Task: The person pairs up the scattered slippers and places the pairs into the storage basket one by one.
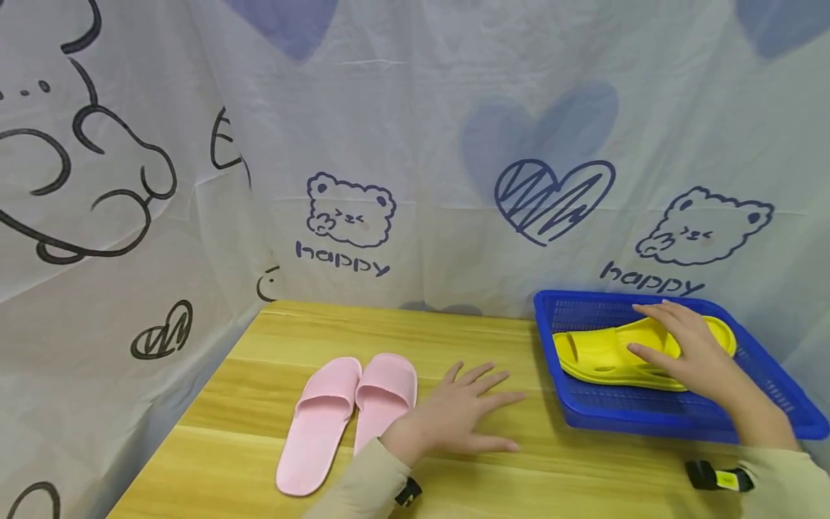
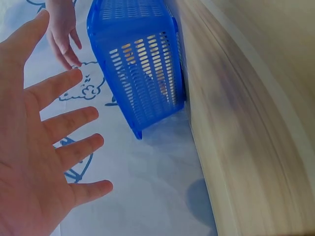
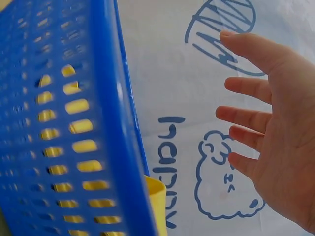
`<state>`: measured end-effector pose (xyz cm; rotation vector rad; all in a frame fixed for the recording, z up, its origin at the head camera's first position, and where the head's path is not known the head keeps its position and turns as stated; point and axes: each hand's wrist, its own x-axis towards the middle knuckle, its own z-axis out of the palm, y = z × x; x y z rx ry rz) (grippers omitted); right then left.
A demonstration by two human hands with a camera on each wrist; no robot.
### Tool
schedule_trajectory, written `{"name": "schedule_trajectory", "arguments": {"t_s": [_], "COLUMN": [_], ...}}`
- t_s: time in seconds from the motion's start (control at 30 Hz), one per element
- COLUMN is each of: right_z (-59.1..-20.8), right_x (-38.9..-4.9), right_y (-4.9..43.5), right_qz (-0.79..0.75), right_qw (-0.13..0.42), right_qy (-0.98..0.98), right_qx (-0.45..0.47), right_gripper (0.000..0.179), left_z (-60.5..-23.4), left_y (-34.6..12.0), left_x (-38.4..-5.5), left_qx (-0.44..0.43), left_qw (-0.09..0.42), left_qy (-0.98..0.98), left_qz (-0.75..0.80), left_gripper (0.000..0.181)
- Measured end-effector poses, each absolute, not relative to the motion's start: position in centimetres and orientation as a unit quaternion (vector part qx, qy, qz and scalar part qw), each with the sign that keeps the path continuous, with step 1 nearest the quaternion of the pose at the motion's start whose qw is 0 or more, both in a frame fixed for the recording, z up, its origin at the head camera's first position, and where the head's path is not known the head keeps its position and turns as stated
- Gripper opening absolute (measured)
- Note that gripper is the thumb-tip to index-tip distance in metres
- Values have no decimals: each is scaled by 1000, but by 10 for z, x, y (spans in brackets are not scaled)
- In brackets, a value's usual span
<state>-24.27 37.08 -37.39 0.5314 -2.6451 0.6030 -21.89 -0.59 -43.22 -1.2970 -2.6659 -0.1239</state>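
A yellow slipper (image 1: 599, 353) lies in a blue plastic basket (image 1: 638, 425) at the right of the table. My right hand (image 1: 690, 349) is over it in the head view, fingers spread and extended; in the right wrist view that hand (image 3: 280, 118) appears beyond the basket rim, holding nothing. To the left of the basket, my left hand (image 1: 454, 418) hovers over the tabletop with fingers splayed and nothing in it. A pair of pink slippers (image 1: 314, 440) stands side by side on the table, left of that hand, which partly hides the right slipper (image 1: 387, 382).
The wooden table (image 1: 220, 404) meets a white printed cloth (image 1: 421, 238) hanging behind it, with more cloth along the left side. Slotted basket walls (image 2: 142, 73) rise from the tabletop. Each wrist wears a dark strap (image 1: 703, 476).
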Motion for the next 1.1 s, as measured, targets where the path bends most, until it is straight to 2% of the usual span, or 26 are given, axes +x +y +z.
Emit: {"name": "schedule_trajectory", "arguments": {"t_s": [0.33,0.67,0.83,1.1], "right_z": [-383,-395,-397,-401], "right_x": [-229,-216,-209,-203], "right_y": [356,337,325,303], "right_qz": [243,245,243,225], "right_qw": [172,194,186,195], "right_qy": [-934,-917,-916,-914], "right_qx": [198,248,259,275], "right_gripper": [63,59,61,62], "left_z": [-428,-433,-434,-437], "left_y": [-31,-58,-73,-103], "left_x": [-217,-221,-224,-228], "left_qx": [-453,-489,-498,-471], "left_qw": [136,262,317,315], "left_qy": [-880,-830,-804,-820], "left_qz": [-44,-61,-70,-76], "left_gripper": [67,52,44,36]}}
